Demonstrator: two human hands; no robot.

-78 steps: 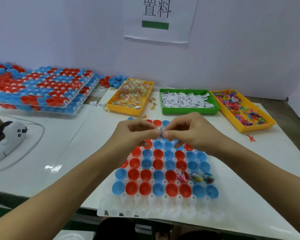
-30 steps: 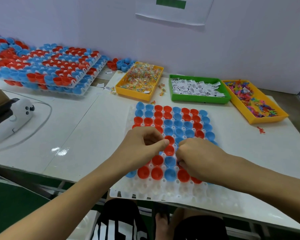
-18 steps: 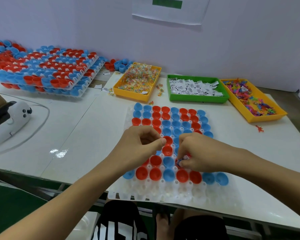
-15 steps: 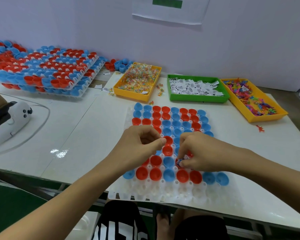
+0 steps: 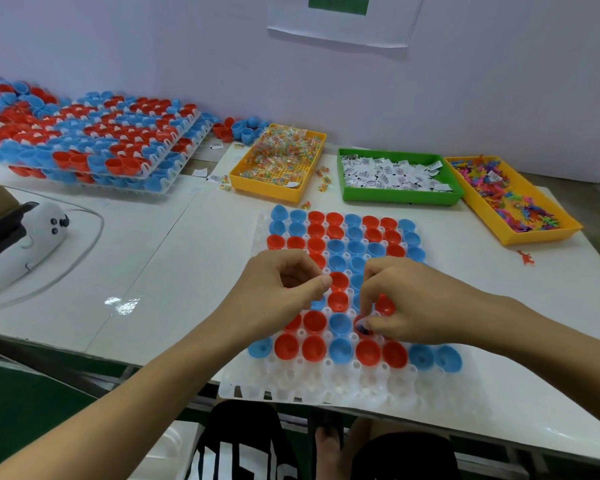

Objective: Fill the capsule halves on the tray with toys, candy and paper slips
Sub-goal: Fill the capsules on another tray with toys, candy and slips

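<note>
Pale lilac wall backs a white table [image 5: 187, 258], and the pinned paper sheet [image 5: 343, 26] shows only a green bar in this view; no writing on it can be read. Stacked trays of capsule halves [image 5: 90, 140] fill the far left. Near the middle lies the clear tray [image 5: 326, 386], its red and blue capsule halves [image 5: 340, 251] sitting open side up in rows, with the nearest rows of sockets bare. Along the far edge stand three bins: the yellow candy bin [image 5: 278, 161] on the left, the green bin of paper slips [image 5: 395, 174] in the middle, and the yellow toy bin [image 5: 510, 199] on the right. The slips carry dark print too small to read. A white handheld controller [image 5: 25, 244] rests at the left.

Over the tray, the left hand [image 5: 281, 292] has its fingers curled with thumb against forefinger; what it pinches, if anything, is hidden. The right hand [image 5: 416, 306] curls its fingertips down into a red half in a near row, pinching something small and pale that cannot be made out clearly.

These halves look thin, light and smooth, so I judge a careless nudge would tip one out of its socket. Fillings are best dropped from a fingertip pinch, without pressing on the rims. Slips should be feather-light and cling to skin; wrapped candy is probably slick.
</note>
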